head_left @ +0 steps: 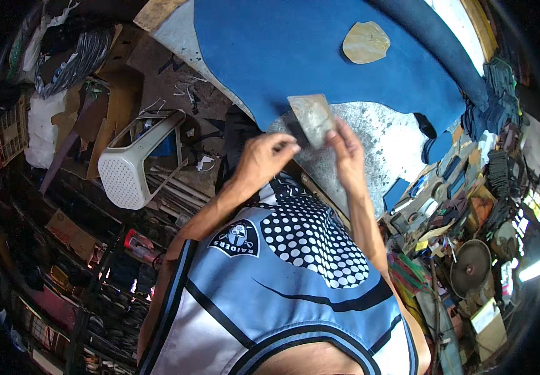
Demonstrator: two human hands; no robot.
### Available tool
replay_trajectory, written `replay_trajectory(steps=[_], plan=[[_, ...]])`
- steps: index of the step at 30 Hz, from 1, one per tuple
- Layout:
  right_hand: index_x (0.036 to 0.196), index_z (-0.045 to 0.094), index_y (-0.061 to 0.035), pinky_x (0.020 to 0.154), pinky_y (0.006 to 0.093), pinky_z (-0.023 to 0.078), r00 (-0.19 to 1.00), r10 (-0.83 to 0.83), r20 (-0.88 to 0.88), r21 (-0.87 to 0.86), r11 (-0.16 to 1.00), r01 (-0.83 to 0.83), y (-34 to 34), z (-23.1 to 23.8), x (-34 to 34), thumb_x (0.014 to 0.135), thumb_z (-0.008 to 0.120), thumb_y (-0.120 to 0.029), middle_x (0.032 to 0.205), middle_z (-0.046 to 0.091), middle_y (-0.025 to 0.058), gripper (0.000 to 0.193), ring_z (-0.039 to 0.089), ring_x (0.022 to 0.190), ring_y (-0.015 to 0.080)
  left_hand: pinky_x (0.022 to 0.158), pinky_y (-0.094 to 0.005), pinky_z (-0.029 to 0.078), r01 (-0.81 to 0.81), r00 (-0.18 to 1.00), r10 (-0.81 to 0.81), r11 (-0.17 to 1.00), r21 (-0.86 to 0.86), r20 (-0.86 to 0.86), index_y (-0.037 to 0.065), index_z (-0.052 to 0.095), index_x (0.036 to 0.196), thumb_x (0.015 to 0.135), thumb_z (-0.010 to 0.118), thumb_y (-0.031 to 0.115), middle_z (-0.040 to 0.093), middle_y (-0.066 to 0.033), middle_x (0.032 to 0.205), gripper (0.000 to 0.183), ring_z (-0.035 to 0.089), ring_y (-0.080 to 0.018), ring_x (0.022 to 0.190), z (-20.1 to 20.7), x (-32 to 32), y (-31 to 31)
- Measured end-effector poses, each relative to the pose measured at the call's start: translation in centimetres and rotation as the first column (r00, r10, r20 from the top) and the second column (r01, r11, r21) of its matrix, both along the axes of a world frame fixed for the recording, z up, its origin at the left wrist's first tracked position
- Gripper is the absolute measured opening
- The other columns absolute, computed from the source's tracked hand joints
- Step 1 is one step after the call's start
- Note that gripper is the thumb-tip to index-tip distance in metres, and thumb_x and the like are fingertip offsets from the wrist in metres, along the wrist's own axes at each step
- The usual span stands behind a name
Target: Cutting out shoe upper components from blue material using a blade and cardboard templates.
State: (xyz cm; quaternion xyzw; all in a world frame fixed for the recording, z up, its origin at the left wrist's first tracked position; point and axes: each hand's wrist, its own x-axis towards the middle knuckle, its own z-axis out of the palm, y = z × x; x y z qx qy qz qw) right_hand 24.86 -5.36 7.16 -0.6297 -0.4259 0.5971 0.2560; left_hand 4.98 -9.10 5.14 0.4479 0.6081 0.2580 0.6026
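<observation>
My right hand (347,150) pinches a flat, stiff, greyish-beige pattern piece (311,117) between thumb and fingers, holding it up over the table. My left hand (264,156) is just left of the piece, apart from it, with its fingers curled closed; whatever may be inside them is hidden. Beyond both hands a large blue sheet of material (270,47) covers much of the table, its near edge cut in a curve. On the sheet lies a second, rounded beige pattern piece (366,42).
The tabletop (376,137) is pale and speckled. On its right are a small black object (425,125), blue offcuts (396,194) and stacks of cut pieces (501,94). A white plastic stool (126,178) lies tipped on the left. A round fan (472,267) stands at lower right.
</observation>
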Motion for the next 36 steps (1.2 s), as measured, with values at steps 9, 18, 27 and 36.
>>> replay_trajectory(steps=[9,18,27,36], plan=[[0.128,0.063,-0.0048,0.1,0.0372,0.047,0.727,0.651,0.219,0.182,0.705,-0.686,11.6,-1.9,-1.7,0.094,0.056,-0.006,0.126,0.065,0.0135,0.035,0.061,0.117,0.0266,0.117,-0.0512,0.029,0.461,0.777,-0.037,0.713,0.529,-0.628,0.008,0.054,0.136,0.079,0.08,0.031,0.047,-0.0093,0.149,0.067,0.03,-0.0344,0.146,-2.3,-7.4,4.7],[0.114,0.07,-0.0083,0.079,0.0442,0.05,0.707,0.204,0.677,0.493,0.588,-0.641,7.9,-1.4,-1.3,0.085,0.07,-0.011,0.095,0.061,0.0159,0.029,0.061,0.088,0.0347,0.118,-0.0528,0.025,0.568,0.753,-0.139,0.629,0.53,-0.643,0.008,0.069,0.116,0.081,0.077,0.034,0.054,-0.0058,0.143,0.044,0.035,-0.0321,0.143,-2.8,-8.0,5.2],[0.101,0.075,-0.0145,0.075,0.0406,0.047,0.737,0.093,0.67,0.535,0.627,-0.566,5.7,-4.5,0.4,0.081,0.075,-0.015,0.089,0.059,0.0081,0.019,0.057,0.084,0.0277,0.117,-0.054,0.026,0.588,0.741,-0.165,0.629,0.509,-0.651,0.008,0.071,0.114,0.077,0.081,0.029,0.058,-0.0029,0.141,0.044,0.04,-0.0296,0.141,-3.1,-8.2,5.6],[0.098,0.075,-0.0166,0.074,0.0393,0.045,0.768,0.047,0.639,0.573,0.637,-0.516,5.5,-5.0,0.1,0.081,0.075,-0.016,0.09,0.059,0.0063,0.017,0.056,0.084,0.0261,0.117,-0.0536,0.025,0.578,0.741,-0.159,0.646,0.499,-0.652,0.013,0.072,0.117,0.077,0.079,0.031,0.058,-0.0021,0.142,0.044,0.039,-0.0291,0.142,-3.6,-8.5,5.5]])
